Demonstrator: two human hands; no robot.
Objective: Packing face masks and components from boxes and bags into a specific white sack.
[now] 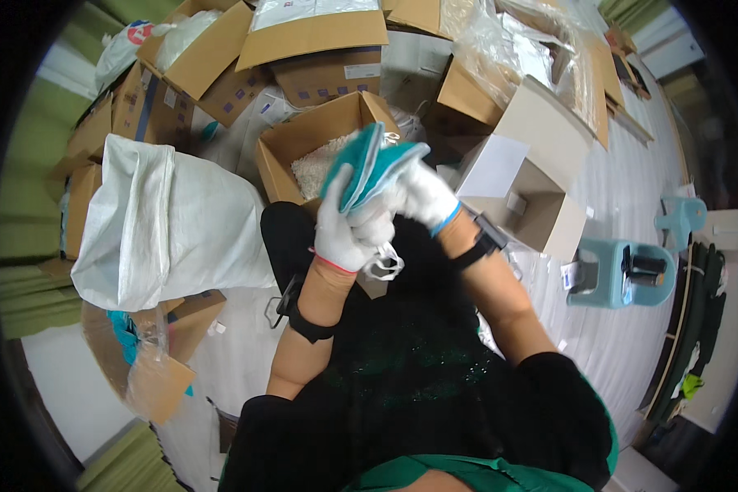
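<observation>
My left hand (340, 234), in a white glove with a red cuff edge, grips a teal piece (365, 168) with pale edging from below, thumb up along its side. My right hand (428, 195), in a white glove with a blue cuff edge, is closed on the right side of the same piece. Motion blurs the piece, and its kind is unclear. White fabric and loops of white cord (388, 264) hang below the gloves. Just beyond my hands stands an open cardboard box (277, 168) with white, knobbly material (320, 168) in it.
A large white woven sack (184, 221) stands at my left, above a cardboard box (168, 385) with clear plastic. An open grey box (541, 197) stands at right, near a light blue stool (611, 283) bearing dark objects. More open cartons (328, 78) line the far side.
</observation>
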